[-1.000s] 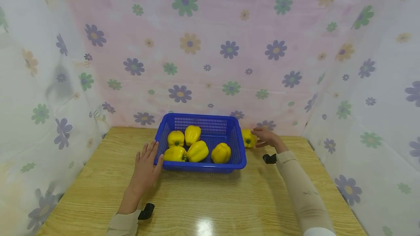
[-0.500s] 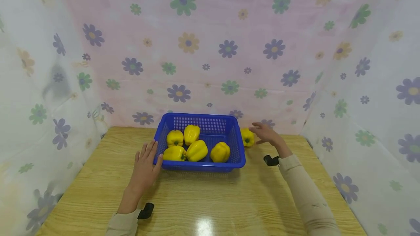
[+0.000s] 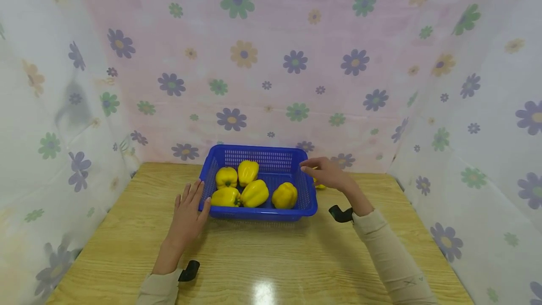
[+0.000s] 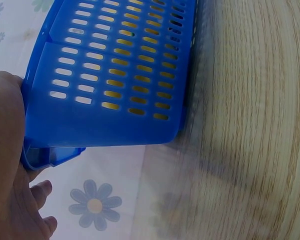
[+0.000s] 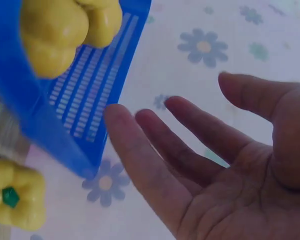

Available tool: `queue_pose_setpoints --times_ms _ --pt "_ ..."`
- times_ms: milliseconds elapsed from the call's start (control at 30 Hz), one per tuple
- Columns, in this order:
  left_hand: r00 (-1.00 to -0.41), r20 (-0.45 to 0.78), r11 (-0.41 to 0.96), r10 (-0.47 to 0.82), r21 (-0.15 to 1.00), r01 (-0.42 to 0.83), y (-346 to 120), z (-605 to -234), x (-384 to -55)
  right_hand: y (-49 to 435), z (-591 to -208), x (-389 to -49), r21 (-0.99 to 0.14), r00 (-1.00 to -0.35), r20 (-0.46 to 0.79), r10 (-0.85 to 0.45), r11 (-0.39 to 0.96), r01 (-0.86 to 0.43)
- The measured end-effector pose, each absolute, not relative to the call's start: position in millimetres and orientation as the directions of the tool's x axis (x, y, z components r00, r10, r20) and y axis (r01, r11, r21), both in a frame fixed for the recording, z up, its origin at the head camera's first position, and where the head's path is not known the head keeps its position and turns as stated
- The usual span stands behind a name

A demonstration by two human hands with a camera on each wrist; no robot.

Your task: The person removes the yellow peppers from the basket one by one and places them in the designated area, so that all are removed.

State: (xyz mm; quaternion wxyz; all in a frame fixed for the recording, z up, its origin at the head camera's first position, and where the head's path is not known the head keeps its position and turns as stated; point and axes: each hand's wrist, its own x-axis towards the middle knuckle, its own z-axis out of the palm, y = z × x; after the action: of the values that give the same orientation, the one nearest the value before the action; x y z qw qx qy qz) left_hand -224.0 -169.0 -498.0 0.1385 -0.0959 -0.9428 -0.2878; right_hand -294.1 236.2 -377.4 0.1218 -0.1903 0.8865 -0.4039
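A blue plastic basket [image 3: 262, 212] with slotted walls stands on the table and holds several yellow bell peppers [image 3: 255, 194]. At its left rim rests my left hand [image 3: 189, 208], fingers straight, thumb along the near corner; the left wrist view shows the hand [image 4: 10, 165] against the rim. Over the basket's right rim hovers my right hand [image 3: 328, 173], fingers extended and holding nothing. Another yellow bell pepper [image 5: 17, 195], green stem showing, sits outside the basket on the right, mostly hidden behind the right hand in the head view.
The wood-grain table [image 3: 262, 253] extends in front of the basket. A flower-patterned sheet [image 3: 271, 69] hangs close behind it and at both sides. Black wrist cameras [image 3: 189, 271] stick out from both sleeves.
My right hand has moved left, from beside the outside pepper to over the basket's right rim, with nothing in it. The left hand and the peppers stay in place.
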Motion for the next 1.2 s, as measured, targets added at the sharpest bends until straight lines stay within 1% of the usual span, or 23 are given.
queue_pose_setpoints --times_ms 133,200,333,500,633,700,833,1000,1200 --pt "-0.943 0.318 0.817 0.101 0.514 0.261 -168.7 -497.9 -223.8 218.7 -378.0 -290.1 -0.731 -0.861 -0.129 -0.492 0.634 -0.253" --pt "-0.942 0.321 0.818 0.100 0.513 0.262 -168.8 -498.2 -223.6 210.4 -380.5 -289.4 -0.694 -0.845 -0.154 -0.512 0.665 -0.277" --pt "-0.942 0.320 0.817 0.100 0.515 0.261 -168.5 -498.9 -223.8 197.5 -385.4 -288.2 -0.606 -0.831 -0.194 -0.521 0.730 -0.317" --pt "-0.944 0.315 0.818 0.101 0.514 0.259 -168.1 -500.8 -224.5 188.8 -394.0 -289.3 -0.546 -0.816 -0.259 -0.516 0.776 -0.318" --pt "-0.941 0.323 0.819 0.099 0.511 0.261 -168.6 -500.7 -225.1 184.4 -396.0 -295.3 -0.543 -0.793 -0.308 -0.526 0.782 -0.307" --pt "-0.941 0.324 0.820 0.098 0.509 0.261 -168.8 -499.7 -224.8 181.2 -393.9 -298.8 -0.542 -0.785 -0.343 -0.516 0.791 -0.283" --pt "-0.943 0.319 0.821 0.098 0.510 0.258 -169.2 -498.2 -223.9 173.7 -391.4 -307.0 -0.529 -0.785 -0.384 -0.485 0.813 -0.243" --pt "-0.943 0.319 0.821 0.097 0.510 0.257 -170.0 -498.6 -223.7 167.0 -395.6 -319.8 -0.530 -0.782 -0.386 -0.489 0.812 -0.245" --pt "-0.941 0.320 0.815 0.105 0.515 0.266 -169.5 -496.7 -223.2 164.8 -403.3 -330.9 -0.567 -0.791 -0.369 -0.489 0.792 -0.225"
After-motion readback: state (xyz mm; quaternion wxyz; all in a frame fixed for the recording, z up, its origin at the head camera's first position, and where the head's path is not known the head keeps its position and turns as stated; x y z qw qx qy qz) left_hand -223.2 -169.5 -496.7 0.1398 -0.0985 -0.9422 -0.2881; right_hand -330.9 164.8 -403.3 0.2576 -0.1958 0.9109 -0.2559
